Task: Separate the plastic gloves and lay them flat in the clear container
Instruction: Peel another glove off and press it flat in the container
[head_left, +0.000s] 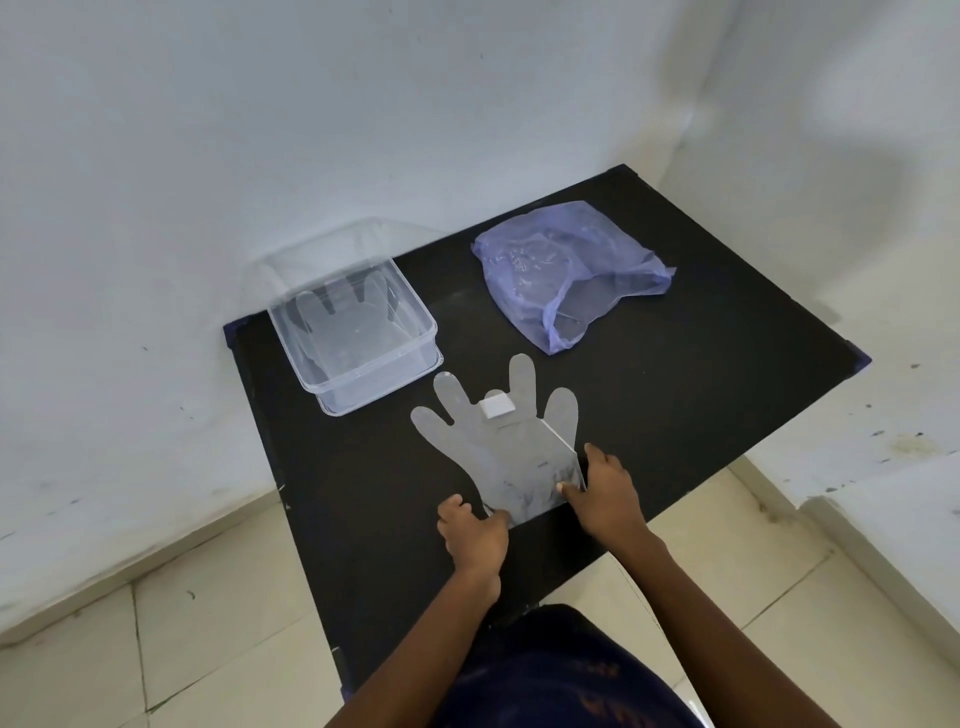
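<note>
Left hand (474, 535), right hand (605, 496) pinching glove stack (498, 457) cuff corners

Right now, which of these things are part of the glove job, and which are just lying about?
Part of the job: gloves on the table, clear container with a glove inside, left hand, right hand.
Just lying about: purple bag, black table.

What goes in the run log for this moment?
both hands pinch cuff of clear plastic glove stack on black table | one glove flat in clear rectangular container
</note>
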